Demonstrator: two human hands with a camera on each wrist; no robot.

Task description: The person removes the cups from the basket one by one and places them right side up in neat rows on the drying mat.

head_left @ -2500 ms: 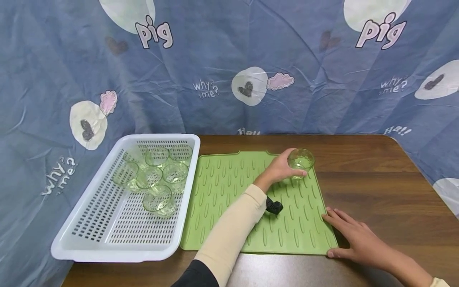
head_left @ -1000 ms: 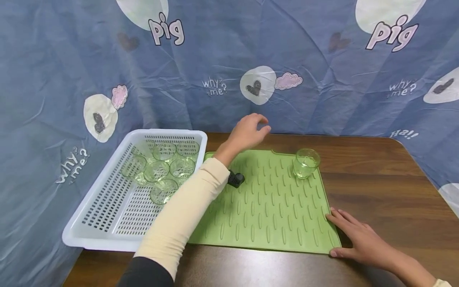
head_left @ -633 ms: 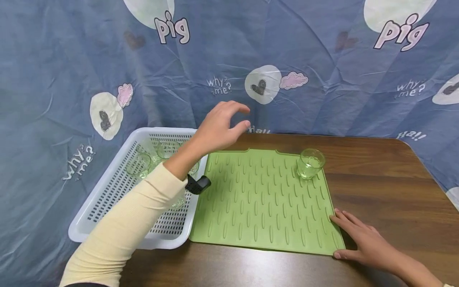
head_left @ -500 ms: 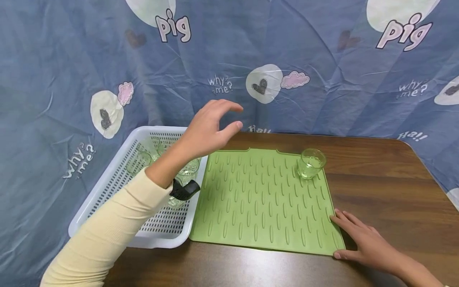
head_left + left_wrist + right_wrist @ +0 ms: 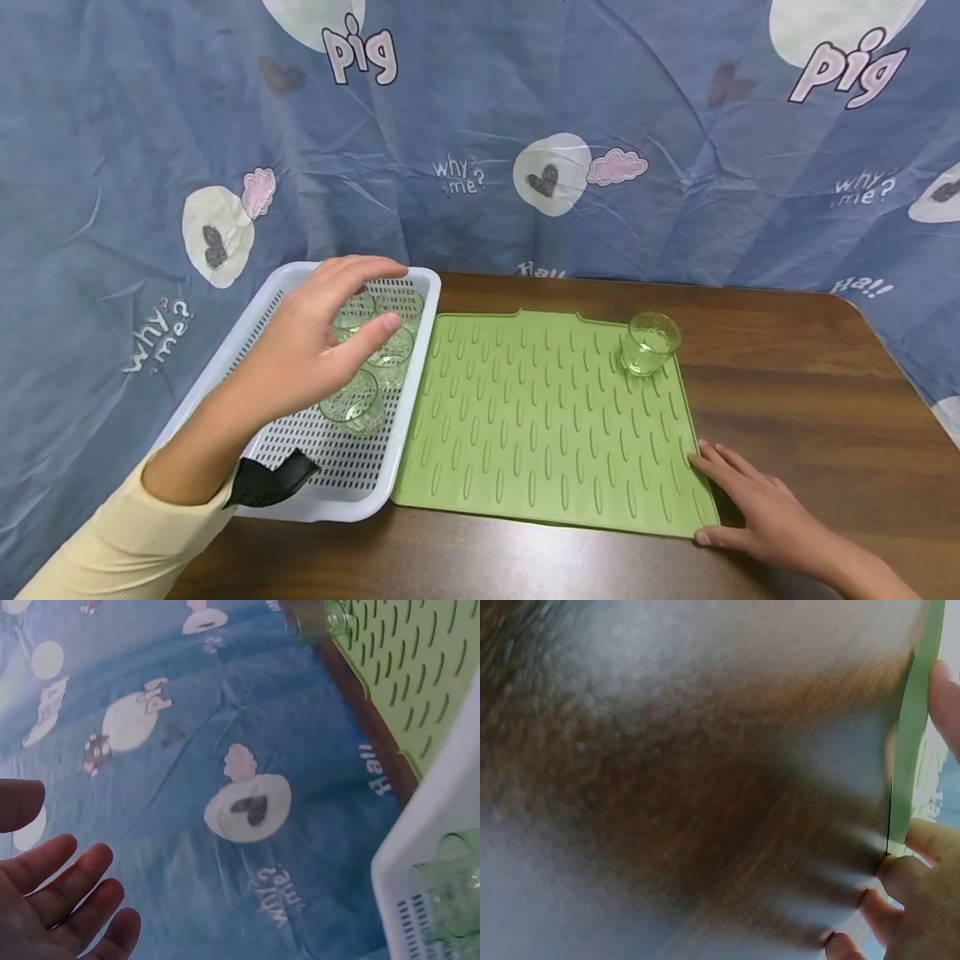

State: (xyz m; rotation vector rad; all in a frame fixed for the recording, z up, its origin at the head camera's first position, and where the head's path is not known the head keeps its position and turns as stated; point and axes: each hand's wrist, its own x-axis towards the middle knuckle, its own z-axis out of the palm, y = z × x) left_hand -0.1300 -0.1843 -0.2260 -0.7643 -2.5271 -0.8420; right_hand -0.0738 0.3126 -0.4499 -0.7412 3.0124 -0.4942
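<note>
Over the white plastic basket at the left, my left hand hovers with thumb and fingers spread apart and nothing between them. Several clear green-tinted drinking glasses stand in the basket below it, some hidden behind the hand. One more glass stands upright at the far right corner of the green ribbed drying mat. My right hand rests at the mat's near right corner, thumb and fingertips touching its edge. In the right wrist view, the fingers lie along that green edge.
A brown wooden table extends right of the mat and in front of it. Behind hangs a blue printed cloth. The basket's right rim stands right beside the mat's left edge. A black strap is on my left wrist.
My left hand let go of the glass at the mat's far right corner, rose, and swung left and down over the basket. The right hand stayed at the mat's corner.
</note>
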